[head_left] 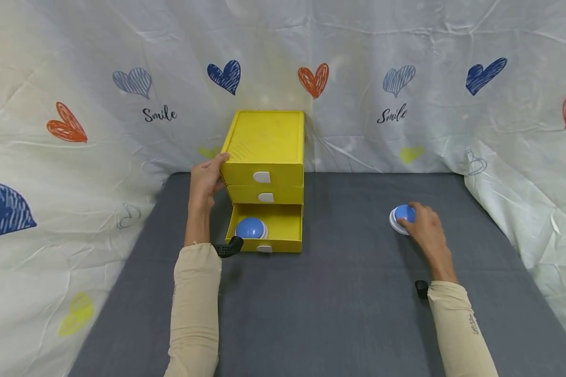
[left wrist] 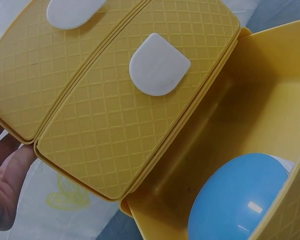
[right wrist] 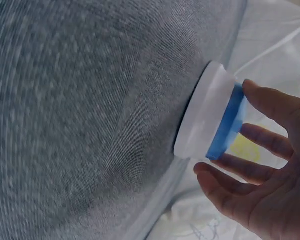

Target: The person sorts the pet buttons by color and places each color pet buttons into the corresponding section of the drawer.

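My left hand [head_left: 205, 178] rests against the left side of a yellow drawer cabinet [head_left: 266, 136], with fingertips at its upper front corner. The cabinet's bottom drawer [head_left: 285, 222] is pulled out; the two above it are closed. Inside that drawer, towards the left, sits a round push button [head_left: 251, 228] with a blue dome and white base. Over on the right, my right hand [head_left: 426, 225] holds a second such button [right wrist: 205, 112] by its blue dome, thumb on one side and fingers on the other. Its white base is close to the grey cloth.
Grey cloth [head_left: 349, 293] covers the table. A white curtain [head_left: 349, 42] printed with hearts hangs behind and along both sides, meeting the cloth right behind the cabinet. White handle tabs [head_left: 261, 177] stick out from the drawer fronts.
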`<state>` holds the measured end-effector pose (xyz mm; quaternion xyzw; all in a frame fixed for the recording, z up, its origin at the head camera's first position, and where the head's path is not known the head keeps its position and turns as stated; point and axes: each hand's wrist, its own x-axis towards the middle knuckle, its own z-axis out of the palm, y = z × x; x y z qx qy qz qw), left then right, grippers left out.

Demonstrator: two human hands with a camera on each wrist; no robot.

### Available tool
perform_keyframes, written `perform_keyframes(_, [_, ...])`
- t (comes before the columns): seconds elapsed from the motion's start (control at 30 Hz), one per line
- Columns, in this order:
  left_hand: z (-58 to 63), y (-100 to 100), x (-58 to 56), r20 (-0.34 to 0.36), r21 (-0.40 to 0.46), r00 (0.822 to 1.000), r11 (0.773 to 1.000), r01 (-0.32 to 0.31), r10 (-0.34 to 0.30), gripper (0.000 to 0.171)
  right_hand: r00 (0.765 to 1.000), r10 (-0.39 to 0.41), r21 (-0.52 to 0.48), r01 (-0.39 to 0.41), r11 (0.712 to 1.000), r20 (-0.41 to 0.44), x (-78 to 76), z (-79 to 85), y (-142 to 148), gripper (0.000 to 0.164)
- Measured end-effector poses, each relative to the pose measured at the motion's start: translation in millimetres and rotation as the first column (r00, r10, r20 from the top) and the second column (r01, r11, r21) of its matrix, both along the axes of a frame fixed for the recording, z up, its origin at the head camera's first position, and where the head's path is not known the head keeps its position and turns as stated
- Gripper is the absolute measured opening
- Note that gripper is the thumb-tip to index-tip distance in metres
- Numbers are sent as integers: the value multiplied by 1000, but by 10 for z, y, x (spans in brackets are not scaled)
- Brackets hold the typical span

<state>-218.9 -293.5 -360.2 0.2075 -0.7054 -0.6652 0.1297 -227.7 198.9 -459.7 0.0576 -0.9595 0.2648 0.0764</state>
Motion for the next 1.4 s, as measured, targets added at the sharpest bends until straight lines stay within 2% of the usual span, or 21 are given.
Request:
perform_keyframes(0.1, [-3, 4, -9, 14, -16, 1000, 1000, -2, 2, 52, 1000, -4, -1, 4, 1000, 13, -14, -24, -14, 50])
perform_keyframes(0.2, [-5, 8, -11, 21, -22, 1000, 1000, 3, -3, 51, 1000, -20, 3, 20, 1000, -9, -31, -52, -24, 49])
perform_keyframes(0.3, [-4, 8, -9, 14, -13, 1000, 1000, 4, -4, 50, 996, -43, -2, 43, 999, -79, -50, -77, -43, 47])
perform_keyframes(0.47, [2, 17, -14, -4, 11, 1000, 1000, 10, -10, 49, 977, -67, -21, 64, 998, -203, -64, -105, -92, 44])
perform_keyframes(0.57, [3, 26, -19, -5, 24, 1000, 999, 23, -23, 49, 971, -81, -33, 76, 997, -227, -38, -85, -145, 44])
perform_keyframes(0.73, [10, 10, -14, 6, 16, 1000, 1000, 5, -5, 50, 975, -88, -63, 77, 995, -204, 41, 37, -322, 44])
perform_keyframes(0.97, [3, 2, -12, 5, 8, 1000, 1000, -1, 1, 50, 989, -71, -80, 61, 995, -130, 192, 216, -619, 46])
perform_keyframes(1.4, [0, 4, -14, -12, 20, 1000, 1000, 11, -11, 48, 989, 107, -66, -114, 991, -99, 398, 511, -1247, 44])
